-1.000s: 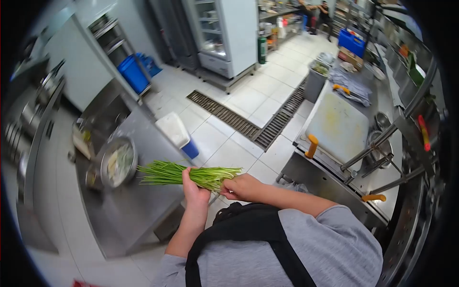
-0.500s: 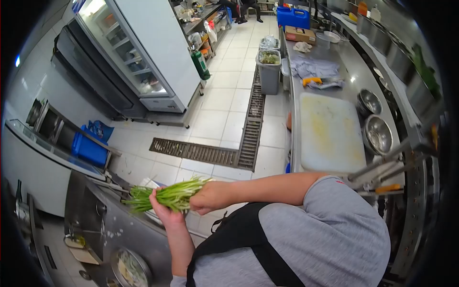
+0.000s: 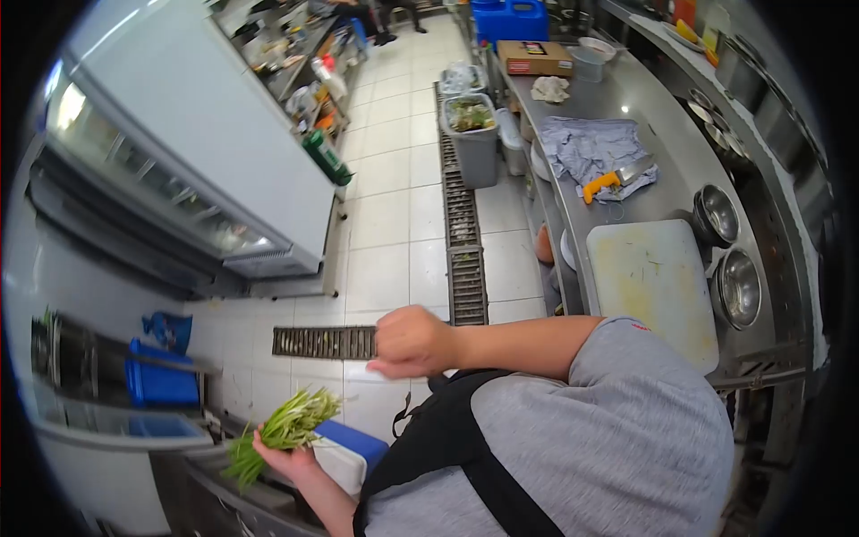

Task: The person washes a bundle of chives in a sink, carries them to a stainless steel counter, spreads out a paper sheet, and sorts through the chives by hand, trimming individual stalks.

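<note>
One greens bunch (image 3: 302, 419) filled left hand (image 3: 288, 459), gripped, 7 o'clock; right hand (image 3: 413, 343) curled, contents unclear; likely holding step, next needed steadiness

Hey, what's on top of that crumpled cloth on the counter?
An orange-handled knife lies on the crumpled cloth. What the knife covers, and anything under the cloth, can't be seen.

Kitchen interior. A floor (image 3: 380, 206) of white tiles extends ahead of the right hand (image 3: 413, 342); a slotted drain grating (image 3: 461, 259) runs lengthwise beyond that hand, with a cross branch just left of it. To the right of the same hand stands a long steel counter (image 3: 664, 134), with a shelf (image 3: 801, 210) along its far side. Ahead of the left hand (image 3: 284, 456) stands a tall glass-fronted refrigerator (image 3: 215, 134), a bright patch showing in its door; farther left is a pale wall (image 3: 85, 300).
</note>
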`<state>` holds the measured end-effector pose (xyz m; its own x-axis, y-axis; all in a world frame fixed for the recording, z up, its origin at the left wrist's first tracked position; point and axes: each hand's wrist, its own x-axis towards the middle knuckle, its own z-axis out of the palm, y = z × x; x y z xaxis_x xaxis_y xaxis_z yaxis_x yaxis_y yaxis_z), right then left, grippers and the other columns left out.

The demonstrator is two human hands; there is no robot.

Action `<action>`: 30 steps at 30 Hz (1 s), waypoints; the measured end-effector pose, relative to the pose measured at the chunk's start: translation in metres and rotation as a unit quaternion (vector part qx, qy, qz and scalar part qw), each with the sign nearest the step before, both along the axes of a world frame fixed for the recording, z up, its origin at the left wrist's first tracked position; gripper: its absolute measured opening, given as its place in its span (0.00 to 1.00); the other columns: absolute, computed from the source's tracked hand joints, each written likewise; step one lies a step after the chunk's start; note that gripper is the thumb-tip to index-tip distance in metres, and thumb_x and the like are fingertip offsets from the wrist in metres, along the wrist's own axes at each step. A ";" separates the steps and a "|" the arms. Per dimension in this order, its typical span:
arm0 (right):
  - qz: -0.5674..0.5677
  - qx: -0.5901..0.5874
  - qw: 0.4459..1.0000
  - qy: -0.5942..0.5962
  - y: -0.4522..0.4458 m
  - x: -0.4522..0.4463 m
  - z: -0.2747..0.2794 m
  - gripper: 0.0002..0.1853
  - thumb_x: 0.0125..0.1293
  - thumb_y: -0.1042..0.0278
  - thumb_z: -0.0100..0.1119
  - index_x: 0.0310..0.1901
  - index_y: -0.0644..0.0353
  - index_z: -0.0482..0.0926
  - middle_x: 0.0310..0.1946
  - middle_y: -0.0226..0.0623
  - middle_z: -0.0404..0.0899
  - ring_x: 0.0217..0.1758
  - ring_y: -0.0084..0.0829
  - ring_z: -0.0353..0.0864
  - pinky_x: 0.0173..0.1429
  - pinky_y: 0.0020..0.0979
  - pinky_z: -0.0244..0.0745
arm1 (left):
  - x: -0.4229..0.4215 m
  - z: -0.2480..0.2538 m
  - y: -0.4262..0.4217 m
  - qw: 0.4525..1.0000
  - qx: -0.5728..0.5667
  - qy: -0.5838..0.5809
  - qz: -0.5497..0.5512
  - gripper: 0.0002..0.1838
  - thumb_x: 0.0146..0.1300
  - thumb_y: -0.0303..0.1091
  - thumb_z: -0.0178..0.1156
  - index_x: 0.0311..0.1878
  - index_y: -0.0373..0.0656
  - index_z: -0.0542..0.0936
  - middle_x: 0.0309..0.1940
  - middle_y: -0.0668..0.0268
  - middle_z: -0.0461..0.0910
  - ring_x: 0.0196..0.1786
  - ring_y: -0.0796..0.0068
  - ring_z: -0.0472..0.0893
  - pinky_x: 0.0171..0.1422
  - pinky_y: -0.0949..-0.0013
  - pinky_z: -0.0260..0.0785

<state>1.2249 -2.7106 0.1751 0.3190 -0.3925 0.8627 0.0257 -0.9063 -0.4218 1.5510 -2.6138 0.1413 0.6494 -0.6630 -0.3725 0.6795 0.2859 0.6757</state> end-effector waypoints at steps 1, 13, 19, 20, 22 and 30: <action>-0.060 0.017 0.998 0.027 -0.021 -0.014 -0.014 0.17 0.58 0.67 0.62 0.17 0.58 0.66 0.14 0.35 0.64 0.20 0.39 0.68 0.25 0.38 0.64 | 0.015 -0.012 -0.024 1.000 0.000 0.002 -0.028 0.12 0.63 0.44 0.51 0.37 0.47 0.76 0.37 0.66 0.78 0.43 0.63 0.78 0.50 0.55 0.73; -0.584 0.443 0.650 0.199 -0.111 -0.187 -0.156 0.24 0.57 0.67 0.55 0.58 0.46 0.70 0.36 0.40 0.80 0.43 0.44 0.78 0.46 0.42 0.73 | -0.072 -0.030 -0.410 0.957 0.022 -0.060 -0.282 0.12 0.65 0.45 0.50 0.40 0.47 0.74 0.35 0.68 0.76 0.42 0.68 0.75 0.51 0.59 0.70; -0.808 0.285 0.511 0.074 -0.113 -0.300 -0.144 0.18 0.53 0.69 0.63 0.45 0.63 0.70 0.43 0.49 0.74 0.45 0.49 0.76 0.47 0.43 0.72 | -0.268 -0.011 -0.508 0.848 -0.102 -0.006 -0.520 0.06 0.64 0.37 0.54 0.39 0.46 0.72 0.30 0.71 0.72 0.38 0.75 0.73 0.49 0.67 0.68; -0.816 0.283 0.499 0.072 -0.115 -0.314 -0.150 0.18 0.53 0.69 0.63 0.45 0.63 0.70 0.43 0.49 0.74 0.45 0.49 0.76 0.47 0.43 0.72 | -0.303 -0.010 -0.518 0.834 -0.099 0.008 -0.543 0.06 0.64 0.36 0.55 0.40 0.46 0.72 0.30 0.71 0.72 0.37 0.76 0.72 0.48 0.69 0.68; -0.842 0.343 0.411 0.058 -0.129 -0.348 -0.162 0.26 0.49 0.72 0.68 0.49 0.65 0.66 0.47 0.56 0.68 0.47 0.53 0.75 0.50 0.43 0.73 | -0.370 -0.007 -0.530 0.782 -0.107 0.011 -0.614 0.07 0.64 0.36 0.54 0.41 0.45 0.72 0.30 0.69 0.72 0.38 0.74 0.73 0.48 0.68 0.68; -0.777 0.533 0.335 -0.021 -0.131 -0.385 -0.149 0.36 0.49 0.73 0.67 0.59 0.62 0.57 0.48 0.62 0.68 0.49 0.56 0.75 0.52 0.43 0.73 | -0.582 -0.040 -0.560 0.593 -0.069 -0.103 -0.795 0.08 0.62 0.31 0.55 0.39 0.36 0.73 0.31 0.62 0.76 0.34 0.71 0.76 0.40 0.67 0.71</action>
<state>0.8398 -2.8420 0.0261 -0.9881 -0.1481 -0.0416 -0.1003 0.8252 -0.5559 0.9694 -3.1734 0.1008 -0.8165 -0.5129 -0.2649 0.0711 -0.5447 0.8356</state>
